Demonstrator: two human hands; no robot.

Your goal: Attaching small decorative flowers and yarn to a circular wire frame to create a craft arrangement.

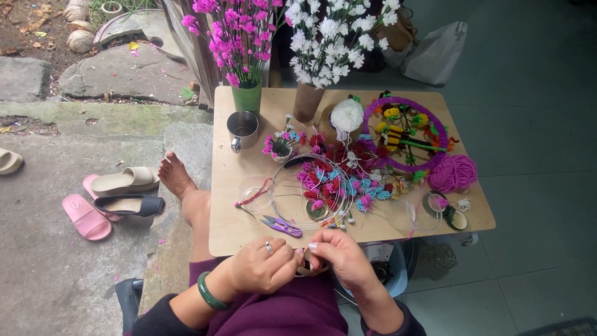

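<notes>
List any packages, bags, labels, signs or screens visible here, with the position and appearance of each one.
Grey bag: on the floor beyond the table's far right corner, soft, crumpled, plain.
Brown bag: beside it, behind the white flowers, mostly hidden.
No labels, signs or screens can be made out.

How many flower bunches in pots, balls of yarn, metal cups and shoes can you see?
Big flower bunches: 2, pink flowers and white flowers
Yarn balls: 2, white yarn and pink yarn
Metal cup: 1
Shoes: 4 in view, among them a pink slipper, and one cut by the edge
Total: 9
</notes>
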